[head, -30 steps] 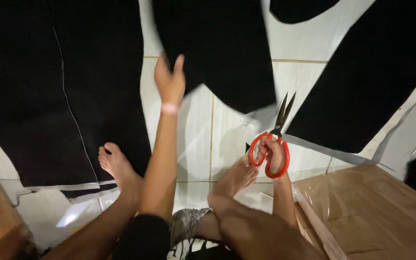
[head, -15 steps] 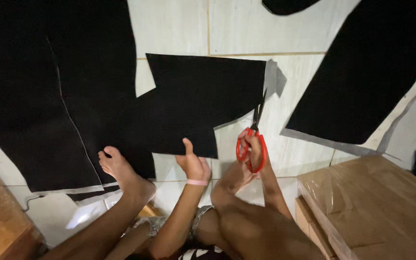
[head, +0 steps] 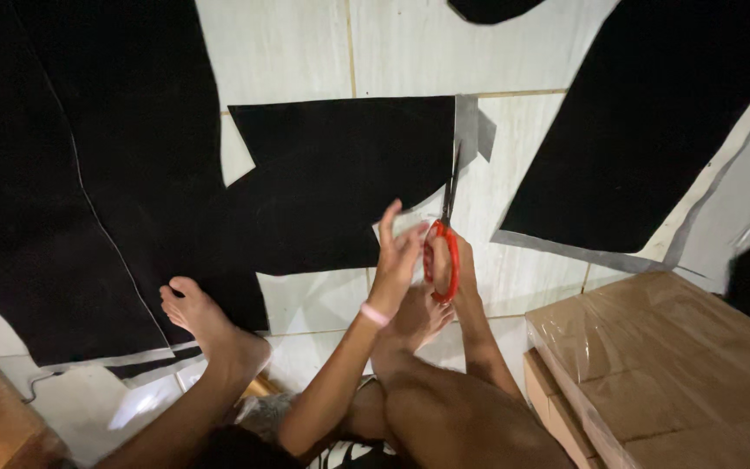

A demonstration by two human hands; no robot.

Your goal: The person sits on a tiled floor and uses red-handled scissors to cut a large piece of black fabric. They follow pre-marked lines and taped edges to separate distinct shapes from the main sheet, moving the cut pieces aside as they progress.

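Since the earlier view my left hand [head: 397, 256] has come across from the lower edge of the black cloth to sit right beside the scissors, and the blades have pushed further up the cloth's right edge. Going from biggest down: the white tiled floor [head: 305, 43] carries several big sheets of black fabric, one long sheet [head: 88, 174] on my left and another [head: 644, 122] on my right, both lying well apart from what I am cutting. Between them lies the black cloth piece [head: 340, 182], backed with grey paper that shows as a strip [head: 466, 130] along its right side. A brown cardboard box [head: 679, 373] wrapped in clear film sits near my right knee. My right hand [head: 449, 265] is closed through the red handles of the scissors [head: 444, 234], blades pointing up along that right edge. My left hand is open with fingers spread, thumb up, touching the cloth's lower right corner. As I judge it, the cut has run partway up this edge; the top stretch by the grey strip is still joined.
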